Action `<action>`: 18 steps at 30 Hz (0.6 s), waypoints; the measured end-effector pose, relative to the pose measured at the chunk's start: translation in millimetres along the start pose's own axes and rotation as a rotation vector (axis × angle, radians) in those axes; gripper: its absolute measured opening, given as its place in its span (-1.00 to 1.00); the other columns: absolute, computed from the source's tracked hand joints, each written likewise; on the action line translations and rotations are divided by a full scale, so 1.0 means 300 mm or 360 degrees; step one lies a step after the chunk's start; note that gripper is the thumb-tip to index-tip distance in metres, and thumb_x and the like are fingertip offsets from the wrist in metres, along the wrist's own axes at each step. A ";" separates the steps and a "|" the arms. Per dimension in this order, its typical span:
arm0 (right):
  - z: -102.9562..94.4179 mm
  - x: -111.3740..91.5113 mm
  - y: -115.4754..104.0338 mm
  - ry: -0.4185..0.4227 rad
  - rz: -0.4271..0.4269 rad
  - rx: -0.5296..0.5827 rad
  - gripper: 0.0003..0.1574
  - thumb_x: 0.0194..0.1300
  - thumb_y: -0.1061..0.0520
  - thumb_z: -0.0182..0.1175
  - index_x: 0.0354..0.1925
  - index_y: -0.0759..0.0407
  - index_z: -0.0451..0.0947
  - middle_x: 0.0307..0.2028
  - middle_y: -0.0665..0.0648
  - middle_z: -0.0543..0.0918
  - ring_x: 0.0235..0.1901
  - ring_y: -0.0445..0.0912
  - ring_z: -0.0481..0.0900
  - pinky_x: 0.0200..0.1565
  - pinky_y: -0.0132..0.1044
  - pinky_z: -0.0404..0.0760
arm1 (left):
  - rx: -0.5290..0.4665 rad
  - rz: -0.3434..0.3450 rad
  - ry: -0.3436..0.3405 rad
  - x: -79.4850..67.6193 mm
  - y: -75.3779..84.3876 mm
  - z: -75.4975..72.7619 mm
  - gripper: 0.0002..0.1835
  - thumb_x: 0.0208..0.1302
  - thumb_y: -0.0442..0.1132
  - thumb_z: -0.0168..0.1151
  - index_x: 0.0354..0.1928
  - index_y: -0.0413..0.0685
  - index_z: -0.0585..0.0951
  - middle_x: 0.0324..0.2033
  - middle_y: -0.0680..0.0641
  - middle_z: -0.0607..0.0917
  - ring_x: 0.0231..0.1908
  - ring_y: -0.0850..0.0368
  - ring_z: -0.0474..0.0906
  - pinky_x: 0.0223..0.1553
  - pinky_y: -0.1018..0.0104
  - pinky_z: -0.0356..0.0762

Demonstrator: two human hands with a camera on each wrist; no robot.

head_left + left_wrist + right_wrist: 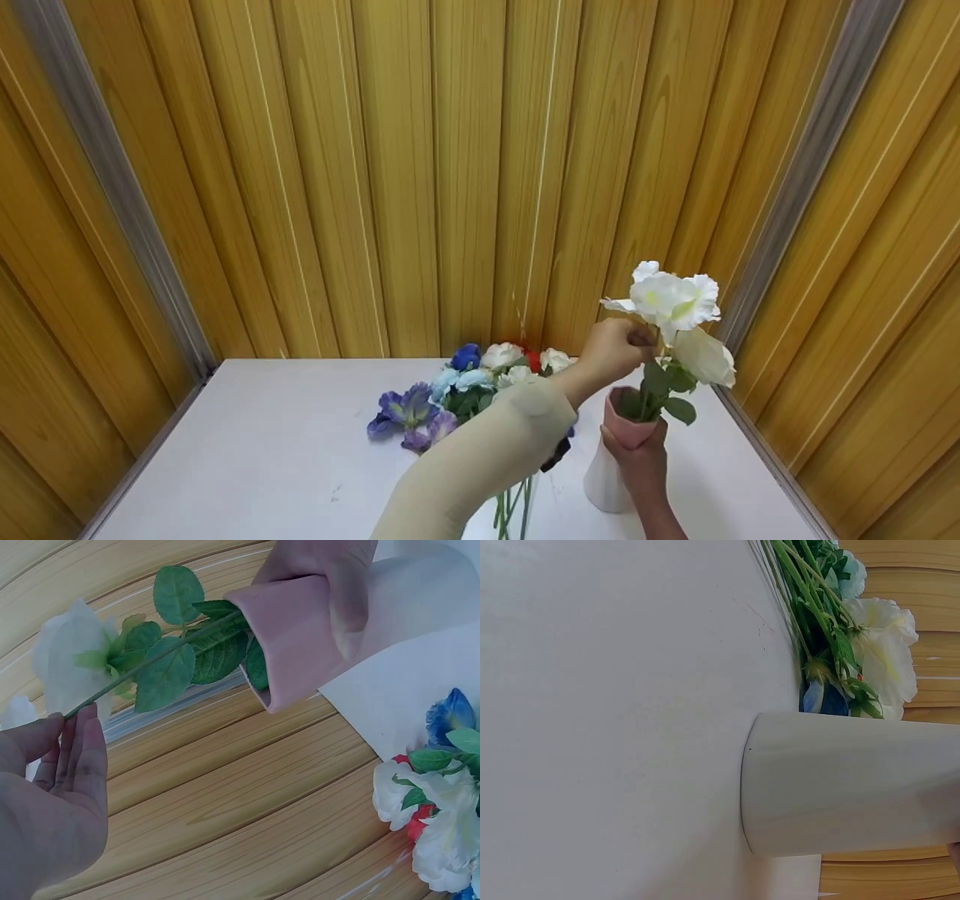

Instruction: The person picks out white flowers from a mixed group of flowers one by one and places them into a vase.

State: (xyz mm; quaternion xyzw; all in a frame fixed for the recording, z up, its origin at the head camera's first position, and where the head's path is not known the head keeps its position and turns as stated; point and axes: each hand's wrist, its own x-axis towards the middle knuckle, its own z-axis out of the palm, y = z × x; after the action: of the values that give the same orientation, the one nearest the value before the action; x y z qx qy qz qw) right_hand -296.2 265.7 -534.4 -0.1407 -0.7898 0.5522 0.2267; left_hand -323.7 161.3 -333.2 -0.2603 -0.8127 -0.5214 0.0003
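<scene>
A vase point(607, 480), white below and pink at its mouth, stands on the right side of the table. My right hand point(639, 457) grips it around the pink upper part. Two white artificial flowers rise above the vase: a ruffled one point(671, 300) on top and a rounder one point(705, 356) just below. With thumb and fingertips my left hand point(616, 349) pinches a thin green stem point(124, 679) under the blooms. Green leaves point(169, 675) spread at the vase mouth, and the stems' lower ends are hidden inside. The right wrist view shows mostly the vase's white base point(840, 784).
Left of the vase, a pile of artificial flowers point(472, 379) in blue, purple, white and red lies on the white table point(262, 450), partly behind my left forearm. Its stems point(514, 510) point toward me. Wood-patterned walls point(465, 187) enclose the back and sides.
</scene>
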 end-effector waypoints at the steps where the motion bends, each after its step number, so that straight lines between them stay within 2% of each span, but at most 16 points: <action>1: -0.001 0.001 -0.001 -0.0012 0.0006 -0.0008 0.14 0.17 0.06 0.45 0.45 0.35 -0.02 0.26 0.55 0.48 0.17 0.24 0.53 -0.01 -0.37 0.55 | -0.0004 -0.0012 -0.0002 -0.005 -0.005 0.003 -0.89 0.22 -0.43 0.37 -0.22 -0.24 0.77 -0.27 -0.12 0.85 -0.41 0.36 0.58 -0.33 0.57 0.57; 7: -0.001 0.007 0.004 -0.0012 0.0049 -0.0029 0.16 0.18 0.04 0.44 0.47 0.33 -0.04 0.27 0.54 0.47 0.19 0.25 0.51 0.12 -0.13 0.56 | -0.0020 -0.0032 -0.0047 -0.028 -0.039 0.027 -0.90 0.21 -0.44 0.36 -0.24 -0.22 0.77 -0.29 -0.10 0.84 -0.41 0.38 0.59 -0.30 0.57 0.57; 11: 0.001 0.009 0.010 -0.0033 0.0057 -0.0050 0.17 0.19 0.01 0.42 0.48 0.34 -0.06 0.26 0.53 0.46 0.19 0.25 0.49 0.18 -0.02 0.52 | 0.0036 0.0014 -0.0072 -0.038 -0.062 0.038 -0.89 0.20 -0.44 0.36 -0.24 -0.23 0.78 -0.29 -0.11 0.84 -0.41 0.41 0.57 -0.34 0.60 0.53; 13: 0.001 0.010 0.012 -0.0047 0.0063 -0.0053 0.18 0.20 0.00 0.41 0.49 0.32 -0.07 0.26 0.49 0.46 0.20 0.22 0.48 0.18 -0.08 0.51 | 0.0063 0.0029 -0.0082 -0.043 -0.072 0.044 -0.88 0.18 -0.42 0.36 -0.24 -0.22 0.78 -0.30 -0.10 0.84 -0.42 0.42 0.56 -0.36 0.61 0.52; 18: -0.001 0.010 0.014 -0.0039 0.0039 -0.0062 0.16 0.19 0.03 0.42 0.49 0.30 -0.06 0.24 0.45 0.49 0.16 0.16 0.50 0.03 -0.37 0.49 | 0.0044 0.0027 -0.0105 -0.063 -0.099 0.056 -0.87 0.18 -0.40 0.39 -0.22 -0.22 0.78 -0.30 -0.10 0.84 -0.41 0.44 0.55 -0.35 0.61 0.52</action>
State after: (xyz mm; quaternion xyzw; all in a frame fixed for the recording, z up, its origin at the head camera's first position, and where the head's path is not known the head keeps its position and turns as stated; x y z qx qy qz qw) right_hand -298.7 268.8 -537.6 -0.1481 -0.8014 0.5411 0.2074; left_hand -315.5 158.0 -371.1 -0.2844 -0.8170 -0.5013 -0.0185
